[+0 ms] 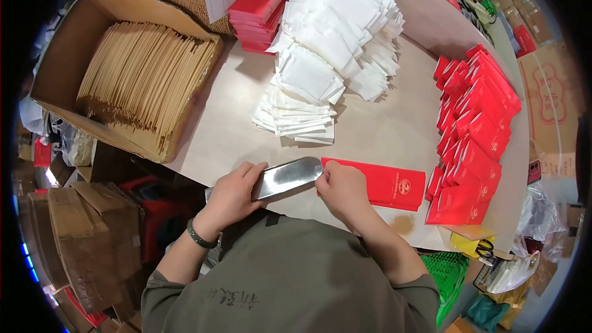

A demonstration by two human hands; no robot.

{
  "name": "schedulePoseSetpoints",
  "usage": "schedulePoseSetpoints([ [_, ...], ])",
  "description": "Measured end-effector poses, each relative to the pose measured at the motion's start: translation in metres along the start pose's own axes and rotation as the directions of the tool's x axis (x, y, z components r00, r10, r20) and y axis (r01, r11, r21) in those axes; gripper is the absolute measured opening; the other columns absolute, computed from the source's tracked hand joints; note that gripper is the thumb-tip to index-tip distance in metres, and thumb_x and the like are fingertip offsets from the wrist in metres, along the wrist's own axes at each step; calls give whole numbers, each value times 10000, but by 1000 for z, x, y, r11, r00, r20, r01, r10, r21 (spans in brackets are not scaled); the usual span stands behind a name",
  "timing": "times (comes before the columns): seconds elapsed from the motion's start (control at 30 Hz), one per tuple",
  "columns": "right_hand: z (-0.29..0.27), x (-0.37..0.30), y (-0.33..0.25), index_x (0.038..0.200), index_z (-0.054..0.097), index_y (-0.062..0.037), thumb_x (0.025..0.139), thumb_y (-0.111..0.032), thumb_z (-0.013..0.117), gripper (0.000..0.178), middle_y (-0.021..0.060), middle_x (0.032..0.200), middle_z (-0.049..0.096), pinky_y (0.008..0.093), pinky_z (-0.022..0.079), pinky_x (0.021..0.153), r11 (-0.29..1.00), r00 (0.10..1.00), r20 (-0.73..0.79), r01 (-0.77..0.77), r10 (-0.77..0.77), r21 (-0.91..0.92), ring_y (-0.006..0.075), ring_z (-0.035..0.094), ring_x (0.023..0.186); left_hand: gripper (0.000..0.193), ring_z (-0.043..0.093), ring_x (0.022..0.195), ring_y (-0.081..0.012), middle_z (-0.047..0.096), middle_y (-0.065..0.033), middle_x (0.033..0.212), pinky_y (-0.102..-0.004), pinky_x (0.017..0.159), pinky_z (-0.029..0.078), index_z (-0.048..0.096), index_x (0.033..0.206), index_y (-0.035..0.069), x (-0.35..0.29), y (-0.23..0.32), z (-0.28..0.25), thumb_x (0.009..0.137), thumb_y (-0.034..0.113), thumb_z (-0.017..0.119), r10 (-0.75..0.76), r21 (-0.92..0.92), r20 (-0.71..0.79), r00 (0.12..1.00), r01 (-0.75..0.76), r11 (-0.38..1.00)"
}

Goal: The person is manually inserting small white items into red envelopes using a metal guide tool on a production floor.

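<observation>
Low in the middle of the table, my left hand (237,192) grips one end of a long, shiny metal piece (287,178) with a rounded far end, like a shallow scoop. My right hand (341,185) is closed with fingers curled at that rounded end; what they pinch is hidden. Under and beside the right hand lies a flat stack of red paper sleeves (394,186) with a gold emblem. Above the metal piece, a small pile of white paper packets (295,114) spreads toward a larger heap of white packets (345,18).
At left stands an open cardboard box (55,77) packed with thin tan pieces (145,71). Stacked red sleeves (262,9) rest at the back. Overlapping filled red packets (475,129) line the right side, near black-handled scissors (485,248). Cartons (86,240) stand at lower left.
</observation>
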State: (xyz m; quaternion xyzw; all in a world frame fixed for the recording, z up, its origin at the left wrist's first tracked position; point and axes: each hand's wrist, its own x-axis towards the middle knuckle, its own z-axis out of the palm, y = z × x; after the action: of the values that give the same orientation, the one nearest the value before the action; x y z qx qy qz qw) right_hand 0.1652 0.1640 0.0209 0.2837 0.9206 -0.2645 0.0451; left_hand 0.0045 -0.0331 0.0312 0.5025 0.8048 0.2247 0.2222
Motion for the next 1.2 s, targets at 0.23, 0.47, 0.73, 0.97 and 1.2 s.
schedulePoseSetpoints([
  [0.23, 4, 12, -31, 786, 652, -42, 831, -163, 648, 129, 155, 705, 650, 462, 505, 622, 923, 952, -156, 294, -262, 249, 369, 644, 678, 684, 615, 963, -365, 617, -150, 1072, -417, 815, 508, 559, 1275, 55, 37, -2, -17, 689, 253, 851, 281, -12, 114, 953, -282, 959],
  [0.47, -38, 125, 14, 793, 649, -79, 851, -166, 668, 106, 112, 818, 638, 437, 520, 667, 900, 675, -596, 324, -435, -290, 332, 639, 808, 270, 652, 906, -392, 674, -192, 978, -463, 755, 530, 678, 1073, 30, 43, -94, -113, 843, 164, 720, -124, 157, -696, 707, 319, 935],
  [0.73, -46, 77, -14, 810, 625, -71, 802, -123, 678, 75, 108, 801, 605, 417, 522, 677, 898, 787, -445, 428, -428, -106, 305, 626, 812, 141, 624, 874, -431, 648, -213, 919, -497, 739, 504, 646, 948, 13, 26, -163, -125, 902, 145, 624, -313, 210, -504, 805, 466, 860],
  [0.97, 3, 36, -27, 760, 568, -45, 769, -109, 694, 141, 93, 842, 544, 395, 507, 721, 635, 651, 47, 752, -758, -178, 276, 573, 808, 143, 638, 843, -350, 651, -175, 889, -411, 717, 495, 620, 1062, 12, 23, -161, -119, 951, 53, 540, 5, 327, -775, 632, 393, 859],
  [1.2, -7, -3, -3, 863, 595, -16, 783, -180, 771, 254, 169, 1130, 616, 452, 488, 901, 799, 785, -187, 601, -590, 2, 346, 594, 1049, 105, 591, 797, -135, 613, -51, 835, -264, 725, 492, 679, 1002, -12, -40, -97, -77, 901, -5, 650, -140, -472, -77, 987, 88, 877],
])
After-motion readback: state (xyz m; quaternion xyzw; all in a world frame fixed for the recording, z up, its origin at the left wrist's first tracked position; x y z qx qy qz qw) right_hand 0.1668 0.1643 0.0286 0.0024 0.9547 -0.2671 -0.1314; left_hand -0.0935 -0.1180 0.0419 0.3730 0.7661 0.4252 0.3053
